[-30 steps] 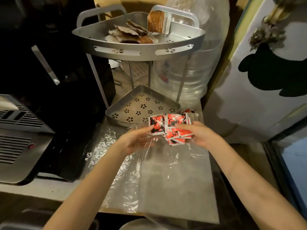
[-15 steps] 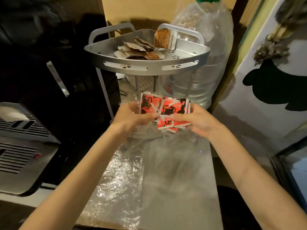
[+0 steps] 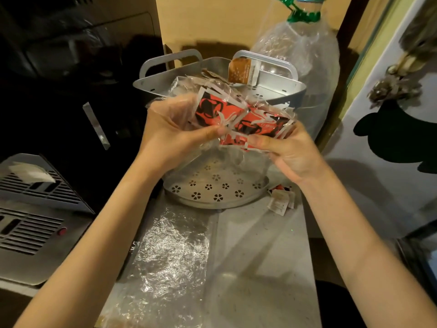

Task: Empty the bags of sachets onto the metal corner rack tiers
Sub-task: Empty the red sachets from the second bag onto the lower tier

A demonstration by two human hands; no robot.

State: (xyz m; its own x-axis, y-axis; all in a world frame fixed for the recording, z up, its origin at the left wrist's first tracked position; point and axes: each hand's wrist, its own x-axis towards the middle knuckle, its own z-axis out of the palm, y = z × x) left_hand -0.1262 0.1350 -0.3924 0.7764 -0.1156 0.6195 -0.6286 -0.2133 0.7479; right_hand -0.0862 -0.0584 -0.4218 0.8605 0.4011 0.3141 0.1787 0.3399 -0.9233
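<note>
A clear plastic bag of red-and-black sachets (image 3: 238, 119) is held up in front of the metal corner rack. My left hand (image 3: 172, 136) grips its left side and my right hand (image 3: 290, 152) pinches its right side, thumbs on the near face. The rack's upper tier (image 3: 279, 91) sits just behind the bag and holds several brown sachets (image 3: 241, 71). The lower tier (image 3: 212, 188), perforated with flower holes, lies bare below the hands.
A couple of loose sachets (image 3: 280, 202) lie on the table right of the lower tier. A crumpled clear bag (image 3: 168, 254) rests on the steel table. A large wrapped water bottle (image 3: 305, 58) stands behind the rack. A vented appliance (image 3: 30, 223) is at left.
Both hands lifted the bag of red sachets from table level up to the height of the upper tier.
</note>
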